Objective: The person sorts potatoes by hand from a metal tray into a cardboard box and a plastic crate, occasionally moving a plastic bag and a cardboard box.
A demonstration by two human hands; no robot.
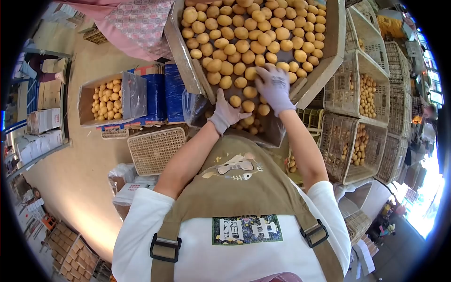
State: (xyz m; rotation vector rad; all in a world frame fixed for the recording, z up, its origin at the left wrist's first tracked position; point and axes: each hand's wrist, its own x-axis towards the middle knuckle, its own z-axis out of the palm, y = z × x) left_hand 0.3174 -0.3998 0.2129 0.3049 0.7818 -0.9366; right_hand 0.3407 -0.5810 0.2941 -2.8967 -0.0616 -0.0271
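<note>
A wooden-sided sorting tray (314,87) is spread with round yellow-brown potatoes (242,45). It narrows toward me into an opening between two wooden strips. My left hand (227,113), in a pale glove, is open at the left of that opening, thumb and fingers apart beside a few potatoes. Over the right side of the opening lies my gloved right hand (274,87), its fingers stretched forward among the potatoes and slightly blurred. Below the opening, a lined box (272,131) in front of my apron holds more potatoes, partly hidden by my hands.
At the left, a plastic-lined box (134,96) of potatoes stands beside blue-wrapped cartons (174,91). Nearer me is an upturned plastic crate (157,149). Stacked crates (340,141), some with potatoes inside, rise close on my right. Pink patterned cloth (136,28) hangs at the tray's far left.
</note>
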